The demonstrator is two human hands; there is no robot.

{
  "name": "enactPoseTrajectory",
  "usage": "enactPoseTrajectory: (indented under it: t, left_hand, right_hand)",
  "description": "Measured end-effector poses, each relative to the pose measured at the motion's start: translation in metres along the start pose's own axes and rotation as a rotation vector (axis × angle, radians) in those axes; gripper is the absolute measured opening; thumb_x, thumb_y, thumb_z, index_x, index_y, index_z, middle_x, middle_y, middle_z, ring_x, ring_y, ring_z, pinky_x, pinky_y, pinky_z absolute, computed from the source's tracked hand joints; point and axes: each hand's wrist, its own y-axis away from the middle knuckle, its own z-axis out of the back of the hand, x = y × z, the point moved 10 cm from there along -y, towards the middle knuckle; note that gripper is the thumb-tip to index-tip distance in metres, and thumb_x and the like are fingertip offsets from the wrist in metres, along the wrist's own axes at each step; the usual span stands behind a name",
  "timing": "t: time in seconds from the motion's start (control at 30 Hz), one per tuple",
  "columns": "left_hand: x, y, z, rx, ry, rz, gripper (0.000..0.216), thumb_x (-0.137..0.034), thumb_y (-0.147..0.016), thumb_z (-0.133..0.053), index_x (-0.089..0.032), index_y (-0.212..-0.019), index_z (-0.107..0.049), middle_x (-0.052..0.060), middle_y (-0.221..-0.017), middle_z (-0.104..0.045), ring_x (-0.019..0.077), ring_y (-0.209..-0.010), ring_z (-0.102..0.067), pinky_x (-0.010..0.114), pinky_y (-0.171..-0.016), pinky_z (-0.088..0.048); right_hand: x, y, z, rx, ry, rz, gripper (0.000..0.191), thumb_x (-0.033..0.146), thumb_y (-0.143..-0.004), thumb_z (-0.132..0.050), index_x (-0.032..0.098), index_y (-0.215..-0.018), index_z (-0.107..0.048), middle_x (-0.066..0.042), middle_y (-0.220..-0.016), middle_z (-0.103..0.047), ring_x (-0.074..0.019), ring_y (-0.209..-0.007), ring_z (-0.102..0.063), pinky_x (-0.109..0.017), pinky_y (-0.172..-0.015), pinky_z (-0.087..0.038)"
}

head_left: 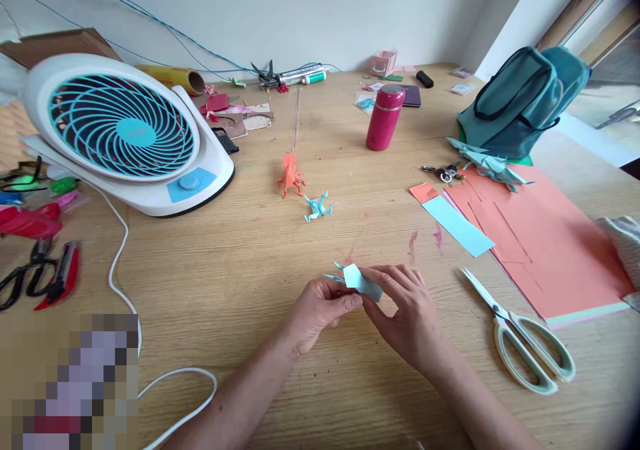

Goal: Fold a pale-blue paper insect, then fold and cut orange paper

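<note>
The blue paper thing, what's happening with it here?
A person's left hand and right hand are holding a folded light-blue paper piece over the wooden table. Beyond it are an orange paper figure and a small blue paper figure. Scissors lie to the right, near a stack of coloured paper.

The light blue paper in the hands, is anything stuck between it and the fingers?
Nothing visible is: the left hand and right hand both touch the light blue paper directly. The scissors lie off to the right, apart from both hands.
</note>
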Motion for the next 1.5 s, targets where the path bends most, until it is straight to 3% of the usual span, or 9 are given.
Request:
enactPoseTrajectory:
  t: [0.07, 0.2, 0.27, 0.37, 0.63, 0.9, 1.1, 1.23, 1.5]
  left_hand:
    - [-0.021, 0.001, 0.014, 0.022, -0.183, -0.066, 0.031, -0.037, -0.066, -0.086, -0.016, -0.086, -0.077, 0.001, -0.069, -0.06, 0.0088, -0.058, -0.048, 0.02, -0.053, -0.034]
    - [-0.115, 0.002, 0.091, -0.471, -0.729, -0.495, 0.017, -0.028, -0.085, -0.066, -0.02, -0.097, -0.075, 0.003, -0.083, -0.067, 0.0142, -0.07, -0.056, 0.024, -0.065, -0.044]
    - [-0.154, -0.005, 0.103, -0.582, -1.04, -0.692, 0.026, -0.016, -0.087, -0.057, -0.021, -0.107, -0.072, 0.005, -0.098, -0.066, 0.0166, -0.078, -0.058, 0.028, -0.072, -0.048]
    - [-0.17, -0.041, 0.087, -0.366, -1.513, -0.825, 0.038, -0.006, -0.086, -0.053, -0.022, -0.117, -0.068, 0.009, -0.117, -0.064, 0.0262, -0.113, -0.054, 0.044, -0.1, -0.043]
    - [-0.144, -0.108, 0.06, 0.162, -1.95, -0.776, 0.053, 0.002, -0.087, -0.046, -0.027, -0.129, -0.062, 0.008, -0.156, -0.042, 0.0348, -0.148, -0.026, 0.059, -0.111, -0.03]
    - [-0.135, -0.124, 0.058, 0.292, -1.975, -0.678, 0.037, -0.01, -0.083, -0.061, -0.023, -0.118, -0.066, 0.01, -0.159, -0.037, 0.0354, -0.149, -0.025, 0.056, -0.113, -0.032]
    - [-0.151, -0.102, 0.049, 0.197, -1.79, -0.71, 0.014, -0.018, -0.082, -0.061, -0.022, -0.088, -0.073, 0.007, -0.137, -0.06, 0.0332, -0.14, -0.039, 0.055, -0.113, -0.033]
    - [-0.152, -0.071, 0.033, 0.167, -1.54, -0.644, 0.015, -0.02, -0.082, -0.057, -0.021, -0.084, -0.071, 0.005, -0.102, -0.073, 0.0237, -0.107, -0.062, 0.044, -0.103, -0.044]
    - [-0.097, 0.02, -0.02, 0.339, -1.107, -0.447, 0.016, -0.019, -0.092, -0.052, -0.019, -0.083, -0.065, 0.003, -0.102, -0.07, 0.0158, -0.096, -0.066, 0.028, -0.086, -0.05]
  right_hand:
    - [-0.006, -0.001, 0.005, -0.024, -0.025, -0.031, 0.031, 0.022, -0.09, -0.066, 0.027, -0.121, -0.063, -0.006, -0.108, -0.072, -0.0249, -0.094, -0.061, -0.04, -0.081, -0.043]
    - [-0.019, -0.002, 0.01, -0.024, -0.156, -0.116, 0.027, 0.023, -0.091, -0.065, 0.028, -0.118, -0.064, -0.005, -0.107, -0.07, -0.0251, -0.097, -0.061, -0.041, -0.086, -0.045]
    - [-0.022, -0.003, 0.01, -0.009, -0.23, -0.145, 0.025, 0.025, -0.092, -0.064, 0.028, -0.117, -0.064, -0.005, -0.107, -0.07, -0.0251, -0.099, -0.061, -0.041, -0.089, -0.045]
    - [-0.024, -0.002, 0.009, 0.005, -0.295, -0.166, 0.023, 0.028, -0.093, -0.064, 0.027, -0.115, -0.064, -0.005, -0.108, -0.069, -0.0251, -0.1, -0.062, -0.04, -0.09, -0.045]
    - [-0.029, -0.001, 0.008, 0.001, -0.36, -0.191, 0.019, 0.028, -0.094, -0.062, 0.026, -0.112, -0.065, -0.004, -0.105, -0.068, -0.0216, -0.097, -0.062, -0.034, -0.086, -0.047]
    - [-0.028, -0.001, 0.011, 0.002, -0.376, -0.198, 0.022, 0.027, -0.094, -0.062, 0.025, -0.116, -0.065, -0.004, -0.106, -0.068, -0.0213, -0.098, -0.062, -0.035, -0.087, -0.046]
    - [-0.031, -0.002, 0.016, -0.034, -0.385, -0.195, 0.019, 0.026, -0.093, -0.063, 0.024, -0.113, -0.065, -0.004, -0.103, -0.067, -0.0201, -0.095, -0.062, -0.034, -0.086, -0.047]
    - [-0.029, -0.001, 0.026, -0.075, -0.377, -0.184, 0.018, 0.026, -0.093, -0.063, 0.023, -0.111, -0.064, -0.003, -0.101, -0.067, -0.0191, -0.093, -0.062, -0.033, -0.085, -0.047]
    - [-0.018, 0.019, 0.058, -0.063, -0.258, -0.045, 0.027, 0.019, -0.091, -0.065, 0.023, -0.118, -0.063, -0.005, -0.107, -0.065, -0.0197, -0.095, -0.061, -0.032, -0.083, -0.047]
